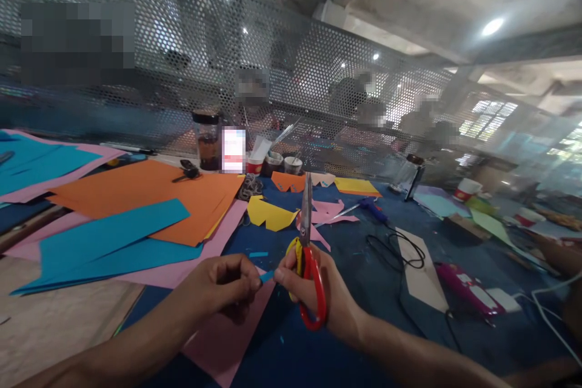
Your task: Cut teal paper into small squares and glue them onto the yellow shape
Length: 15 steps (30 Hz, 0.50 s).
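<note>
My left hand [230,291] is closed in a pinch on one end of a small blue paper strip [267,277]. At the strip's other end are the thumb and fingertips of my right hand [334,294]. That same hand grips a pair of scissors [306,212] with red and yellow handles, blades pointing up and away from me and looking closed. Under my hands lies a pink paper sheet [240,327]. Another blue scrap [259,254] rests just beyond my left fingers. Farther out are a yellow cut paper piece [273,216] and pink cut pieces [331,211].
Orange sheets [136,188] and blue sheets [109,236] overlap on the left. Behind stand a dark-lidded jar [209,142], a lit phone [233,150] and cups. A blue glue gun [373,208], its black cable and a purple power strip [470,291] lie right. A perforated screen [291,73] rises behind.
</note>
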{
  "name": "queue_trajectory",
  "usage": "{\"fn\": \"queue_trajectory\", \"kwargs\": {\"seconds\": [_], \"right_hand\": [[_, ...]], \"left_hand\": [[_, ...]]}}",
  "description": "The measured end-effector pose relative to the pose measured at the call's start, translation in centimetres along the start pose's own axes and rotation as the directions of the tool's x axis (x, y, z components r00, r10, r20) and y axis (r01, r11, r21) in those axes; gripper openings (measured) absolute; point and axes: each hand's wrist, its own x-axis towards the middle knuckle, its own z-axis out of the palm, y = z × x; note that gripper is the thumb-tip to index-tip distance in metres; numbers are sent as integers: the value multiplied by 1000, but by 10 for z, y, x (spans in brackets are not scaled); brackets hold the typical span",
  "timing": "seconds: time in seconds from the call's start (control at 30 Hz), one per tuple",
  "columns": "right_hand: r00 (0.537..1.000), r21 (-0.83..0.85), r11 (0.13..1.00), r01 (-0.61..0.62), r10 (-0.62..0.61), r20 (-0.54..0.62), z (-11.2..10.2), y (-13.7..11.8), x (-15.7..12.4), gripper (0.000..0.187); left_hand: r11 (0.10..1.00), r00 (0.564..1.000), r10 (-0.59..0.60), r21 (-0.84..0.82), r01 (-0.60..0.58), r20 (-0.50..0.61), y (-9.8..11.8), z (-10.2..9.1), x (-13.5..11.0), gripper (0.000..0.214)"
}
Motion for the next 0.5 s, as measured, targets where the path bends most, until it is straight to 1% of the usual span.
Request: {"fn": "queue_trajectory", "kwargs": {"seconds": [0.1, 0.17, 0.27, 0.37, 0.43, 0.5], "right_hand": [[999, -47, 999, -6, 8, 50, -4, -9, -2, 37], [996, -95, 995, -6, 14, 90, -6, -17, -3, 44], [980, -185, 978, -97, 126, 156, -10, -27, -4, 54], [940, -334, 925, -183, 264, 216, -12, -34, -10, 56], [914, -447, 873, -195, 327, 240, -12, -40, -17, 55], [910, -514, 840, -173, 337, 243, -12, -46, -23, 51]], "left_hand": [[999, 999, 27, -41, -29, -38, 5, -6, -5, 39], [996, 996, 45, -75, -51, -79, 9, -9, -11, 36], [992, 986, 68, -99, -84, -155, 15, -10, -20, 30], [989, 979, 75, -110, -97, -192, 16, -10, -27, 26], [987, 975, 80, -117, -106, -209, 15, -10, -28, 24], [984, 969, 92, -129, -124, -231, 13, -10, -29, 24]]}}
